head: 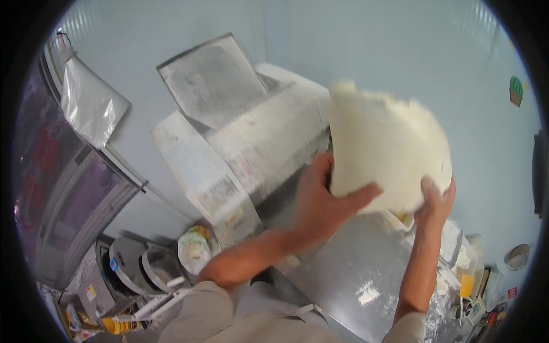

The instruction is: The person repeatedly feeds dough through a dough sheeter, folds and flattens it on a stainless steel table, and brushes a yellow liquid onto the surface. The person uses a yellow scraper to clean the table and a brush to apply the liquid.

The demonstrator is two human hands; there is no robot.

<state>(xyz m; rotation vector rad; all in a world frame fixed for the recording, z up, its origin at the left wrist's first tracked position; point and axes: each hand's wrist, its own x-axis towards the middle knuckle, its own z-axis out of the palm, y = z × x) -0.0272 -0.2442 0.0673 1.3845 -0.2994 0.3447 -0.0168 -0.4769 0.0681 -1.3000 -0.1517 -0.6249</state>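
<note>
A thick, pale sheet of dough [390,150] is held up in both hands, above the steel worktop and to the right of a flour-dusted dough sheeter [270,128]. My left hand [334,197] grips its lower left side, thumb across the face, the other fingers partly hidden behind it. At the lower right edge, my right hand [435,199] pinches the dough with the thumb in front. The dough's top edge is ragged and slightly blurred. The sheeter's metal tray [214,81] slopes up at its back left.
Flour lies on the steel worktop [343,266]. At its right are plastic containers of flour [465,257] and a scraper with an orange part [466,285]. Lower left stand a mixer-like machine with round metal bowls [161,270] and an open sack [194,251]. A plastic bag [92,103] hangs at the left.
</note>
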